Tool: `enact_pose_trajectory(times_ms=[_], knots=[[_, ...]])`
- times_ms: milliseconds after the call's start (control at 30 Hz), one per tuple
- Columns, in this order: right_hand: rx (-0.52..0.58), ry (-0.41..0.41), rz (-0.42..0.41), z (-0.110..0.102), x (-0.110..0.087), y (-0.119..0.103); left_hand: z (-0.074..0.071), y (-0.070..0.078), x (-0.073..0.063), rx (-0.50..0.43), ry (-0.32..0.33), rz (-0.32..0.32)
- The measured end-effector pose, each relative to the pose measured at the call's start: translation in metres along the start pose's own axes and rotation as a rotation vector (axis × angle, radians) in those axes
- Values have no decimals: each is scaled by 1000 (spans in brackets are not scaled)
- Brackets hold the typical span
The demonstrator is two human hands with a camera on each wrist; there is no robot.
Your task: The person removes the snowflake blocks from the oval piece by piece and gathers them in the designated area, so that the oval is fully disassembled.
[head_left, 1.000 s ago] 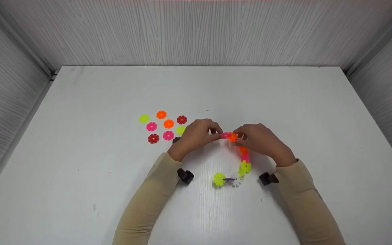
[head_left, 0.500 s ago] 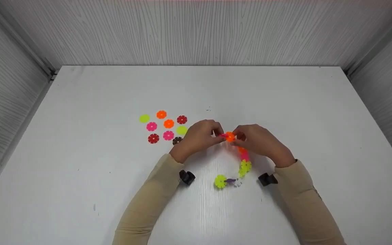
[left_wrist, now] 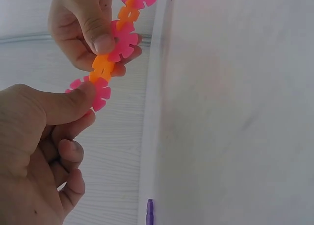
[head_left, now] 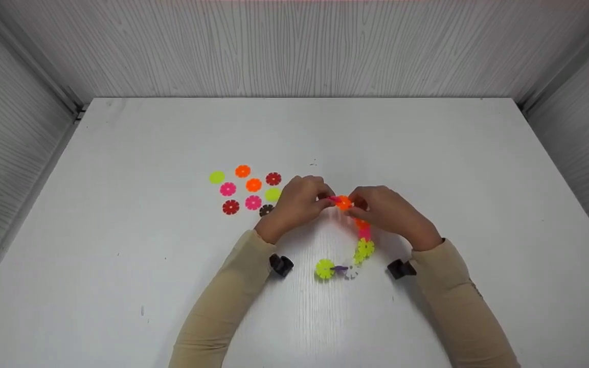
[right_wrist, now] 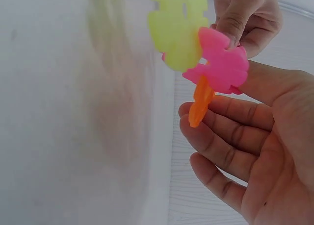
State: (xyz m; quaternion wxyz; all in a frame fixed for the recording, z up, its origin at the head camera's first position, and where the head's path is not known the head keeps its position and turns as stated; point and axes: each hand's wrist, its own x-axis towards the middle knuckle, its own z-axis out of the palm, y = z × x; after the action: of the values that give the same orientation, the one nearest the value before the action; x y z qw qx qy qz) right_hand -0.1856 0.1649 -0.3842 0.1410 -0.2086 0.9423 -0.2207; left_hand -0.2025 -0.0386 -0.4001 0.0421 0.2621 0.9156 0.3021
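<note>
My left hand (head_left: pixel 299 202) pinches a pink notched, flower-shaped disc (left_wrist: pixel 101 94) between thumb and finger. That disc is slotted to an orange disc (head_left: pixel 343 203) at one end of a linked chain. Close by, my right hand (head_left: pixel 389 208) pinches a second pink disc (left_wrist: pixel 124 42) further along the chain. From there the chain hangs down past another orange disc (head_left: pixel 361 223) and a pink one (head_left: pixel 364 233). Yellow-green discs (head_left: pixel 365 248), a clear disc (head_left: pixel 352 272), a purple disc (head_left: pixel 339 268) and a yellow-green end disc (head_left: pixel 324 269) follow.
Loose discs lie left of my left hand: yellow-green (head_left: pixel 217 177), orange (head_left: pixel 243 171), pink (head_left: pixel 228 189), red (head_left: pixel 230 207) and a dark brown one (head_left: pixel 266 210) partly behind the wrist. Grey wood-grain panels (head_left: pixel 294 48) border the white table (head_left: pixel 120 306).
Both hands keep their hold. The pink disc at my left hand has turned more edge-on, and the orange disc has shifted slightly left. The chain's lower end has swung slightly left.
</note>
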Motion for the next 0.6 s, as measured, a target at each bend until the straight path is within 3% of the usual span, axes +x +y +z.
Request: enact_pose_trajectory(times_ms=[600], knots=[[46,27,46,1,2,-2,0,4,-2,150,115,65]])
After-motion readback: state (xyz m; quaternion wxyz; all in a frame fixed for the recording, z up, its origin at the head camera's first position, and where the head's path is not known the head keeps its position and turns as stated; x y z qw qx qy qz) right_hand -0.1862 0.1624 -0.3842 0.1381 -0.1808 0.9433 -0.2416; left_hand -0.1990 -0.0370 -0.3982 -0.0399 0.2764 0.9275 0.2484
